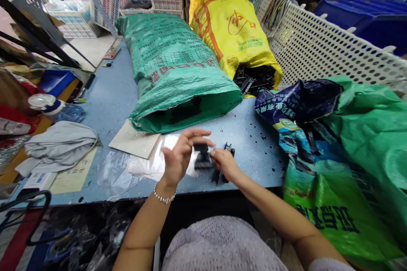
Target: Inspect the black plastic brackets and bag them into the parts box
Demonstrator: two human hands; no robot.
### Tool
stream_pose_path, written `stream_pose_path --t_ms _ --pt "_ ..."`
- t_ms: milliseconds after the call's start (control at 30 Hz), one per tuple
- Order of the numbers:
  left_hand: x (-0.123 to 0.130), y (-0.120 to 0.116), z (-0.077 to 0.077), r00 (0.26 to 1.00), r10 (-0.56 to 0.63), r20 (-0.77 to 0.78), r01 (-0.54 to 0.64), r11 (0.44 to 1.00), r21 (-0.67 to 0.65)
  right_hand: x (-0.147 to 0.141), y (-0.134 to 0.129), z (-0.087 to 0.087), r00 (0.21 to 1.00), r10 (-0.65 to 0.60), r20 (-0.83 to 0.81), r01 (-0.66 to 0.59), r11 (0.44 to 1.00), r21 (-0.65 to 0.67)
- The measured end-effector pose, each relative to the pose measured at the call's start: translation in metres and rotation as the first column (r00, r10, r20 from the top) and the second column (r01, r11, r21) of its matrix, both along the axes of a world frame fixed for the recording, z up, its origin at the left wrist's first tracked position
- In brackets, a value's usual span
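Note:
My right hand (225,163) pinches the right side of a small black plastic part (202,161) just over the front of the blue table (254,152). My left hand (182,152) is raised at the part's left, its thumb and fingers spread apart; the fingertips reach over the part's top, and whether they touch it is blurred. More black plastic pieces (229,149) lie behind and beneath my right hand. Under my left hand is a white sheet or bag (152,165), with a flat beige board (135,140) behind it.
Beyond my hands a green woven sack (178,63) lies with its mouth towards me. A yellow sack (238,38) spills black parts. Green and blue sacks (321,194) hang at the right edge, before a white perforated crate (318,46). Left are a grey cloth (60,146) and bottle (57,108).

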State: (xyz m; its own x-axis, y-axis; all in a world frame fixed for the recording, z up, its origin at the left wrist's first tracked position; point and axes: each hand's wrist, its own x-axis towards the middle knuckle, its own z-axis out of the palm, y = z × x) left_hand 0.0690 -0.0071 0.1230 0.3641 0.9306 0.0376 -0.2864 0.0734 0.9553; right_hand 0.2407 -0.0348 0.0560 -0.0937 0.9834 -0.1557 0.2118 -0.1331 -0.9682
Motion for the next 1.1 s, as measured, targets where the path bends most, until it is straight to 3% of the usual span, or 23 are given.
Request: stream_pose_path --t_ms 67,100,167,267,333,400,467,533,567,600,633,667,733,800,867,900,967,1033,1100 --pt "0.001 -0.021 -0.006 0.989 -0.121 -0.085 0.127 0.990 0.067 0.019 0.019 0.009 0.986 -0.160 -0.053 0.157 0.986 -0.058" --pt "0.004 -0.029 -0.014 0.986 -0.146 -0.075 0.150 0.987 0.050 0.027 0.026 0.017 0.978 -0.202 -0.044 0.202 0.979 -0.016" --pt "0.014 -0.035 -0.035 0.997 -0.073 0.033 0.076 0.994 -0.084 0.034 0.029 0.036 0.981 -0.190 0.042 0.180 0.967 0.178" --pt "0.028 -0.023 -0.061 0.982 0.086 0.166 -0.024 0.939 -0.344 0.013 0.003 0.050 0.959 0.058 0.278 -0.174 0.894 0.414" --pt "0.025 -0.009 -0.062 0.978 0.019 0.209 0.057 0.933 -0.356 -0.010 -0.024 0.046 0.915 0.251 0.315 -0.363 0.852 0.377" --pt "0.011 0.002 -0.053 0.987 -0.049 0.153 0.082 0.973 -0.215 -0.026 -0.044 0.036 0.920 0.348 0.181 -0.385 0.888 0.251" --pt "-0.010 0.008 -0.042 1.000 -0.013 -0.016 0.013 1.000 0.013 -0.027 -0.048 0.028 0.901 0.433 -0.024 -0.432 0.901 0.046" --pt "-0.027 0.010 -0.039 0.972 0.109 -0.207 -0.056 0.967 0.247 -0.016 -0.027 0.026 0.813 0.567 -0.135 -0.582 0.804 -0.126" --pt "-0.030 0.010 -0.042 0.941 0.166 -0.295 -0.064 0.943 0.326 -0.009 -0.008 0.027 0.777 0.621 -0.103 -0.629 0.761 -0.158" --pt "-0.028 0.008 -0.048 0.902 0.212 -0.376 -0.061 0.925 0.375 -0.002 0.017 0.028 0.764 0.645 -0.006 -0.638 0.754 -0.157" --pt "-0.021 0.006 -0.057 0.862 0.241 -0.446 -0.050 0.916 0.398 0.002 0.045 0.028 0.846 0.505 0.170 -0.504 0.862 -0.054" --pt "-0.010 0.003 -0.068 0.826 0.258 -0.502 -0.039 0.913 0.405 0.003 0.075 0.028 0.887 0.308 0.343 -0.363 0.926 0.106" --pt "0.021 -0.003 -0.092 0.780 0.248 -0.575 0.009 0.914 0.406 -0.002 0.134 0.022 0.802 0.076 0.593 -0.329 0.884 0.332" --pt "0.049 -0.006 -0.110 0.775 0.190 -0.603 0.095 0.908 0.407 -0.015 0.181 0.013 0.612 0.047 0.790 -0.461 0.832 0.308" --pt "0.063 -0.005 -0.118 0.814 0.125 -0.567 0.120 0.920 0.374 -0.025 0.206 0.004 0.438 0.059 0.897 -0.545 0.811 0.212" --pt "0.062 -0.003 -0.119 0.851 0.124 -0.510 0.065 0.939 0.337 -0.028 0.209 0.001 0.385 0.058 0.921 -0.553 0.814 0.180" --pt "0.049 0.006 -0.116 0.905 0.208 -0.372 -0.131 0.966 0.222 -0.030 0.195 -0.004 0.357 0.009 0.934 -0.515 0.836 0.189" --pt "0.028 0.019 -0.109 0.921 0.339 -0.192 -0.343 0.939 0.013 -0.026 0.160 -0.006 0.421 -0.069 0.905 -0.473 0.834 0.283" --pt "0.012 0.030 -0.099 0.896 0.444 -0.004 -0.436 0.878 -0.197 -0.021 0.113 -0.006 0.554 -0.094 0.827 -0.467 0.787 0.402"
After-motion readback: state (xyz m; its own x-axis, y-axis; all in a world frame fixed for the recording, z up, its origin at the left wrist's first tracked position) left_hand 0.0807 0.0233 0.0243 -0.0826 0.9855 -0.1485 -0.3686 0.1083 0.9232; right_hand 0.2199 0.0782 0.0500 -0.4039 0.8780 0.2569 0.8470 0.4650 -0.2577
